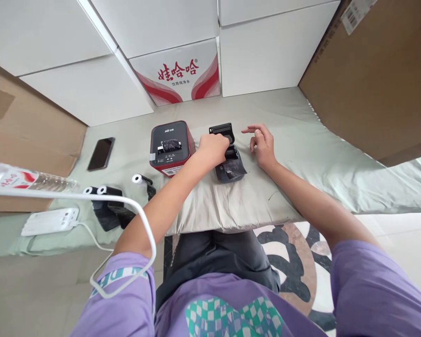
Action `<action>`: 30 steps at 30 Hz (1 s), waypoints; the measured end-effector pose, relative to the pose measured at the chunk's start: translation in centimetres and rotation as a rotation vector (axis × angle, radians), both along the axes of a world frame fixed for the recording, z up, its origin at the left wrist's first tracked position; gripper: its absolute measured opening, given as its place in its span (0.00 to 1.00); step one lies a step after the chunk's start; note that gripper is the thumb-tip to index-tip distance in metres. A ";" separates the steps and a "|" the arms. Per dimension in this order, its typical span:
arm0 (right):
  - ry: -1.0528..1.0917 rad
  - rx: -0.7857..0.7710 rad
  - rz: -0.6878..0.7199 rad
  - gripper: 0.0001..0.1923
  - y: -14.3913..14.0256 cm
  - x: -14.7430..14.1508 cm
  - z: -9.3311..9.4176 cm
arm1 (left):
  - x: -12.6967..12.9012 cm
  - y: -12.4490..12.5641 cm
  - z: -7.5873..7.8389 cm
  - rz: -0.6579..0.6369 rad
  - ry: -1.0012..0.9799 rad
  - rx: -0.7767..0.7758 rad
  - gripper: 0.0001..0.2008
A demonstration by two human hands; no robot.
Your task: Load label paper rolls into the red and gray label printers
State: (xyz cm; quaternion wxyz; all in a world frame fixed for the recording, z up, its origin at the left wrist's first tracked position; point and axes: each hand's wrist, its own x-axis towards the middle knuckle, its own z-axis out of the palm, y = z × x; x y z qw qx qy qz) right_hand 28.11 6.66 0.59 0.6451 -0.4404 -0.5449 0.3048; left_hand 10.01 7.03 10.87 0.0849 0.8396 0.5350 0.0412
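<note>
A small black label printer (230, 164) lies on the pale green cloth with its lid (221, 129) flipped open. My left hand (213, 149) is curled over the printer's open top, and what it grips inside is hidden. My right hand (261, 142) hovers just right of the printer, fingers spread and holding nothing. A red and dark grey printer (170, 148) stands to the left of the black one, close to my left wrist.
A dark phone (101, 153) lies at the left. White paper rolls (137, 179) and black wrappers (108, 208) sit near a white power strip (50, 221). A water bottle (28, 180) is at far left. White boxes (273, 51) and cardboard (375, 79) line the back.
</note>
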 end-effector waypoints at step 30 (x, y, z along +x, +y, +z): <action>0.081 -0.104 -0.140 0.10 1.2 0.3 0.1 | -28.7 -6.5 4.1 0.841 -0.025 -0.159 0.24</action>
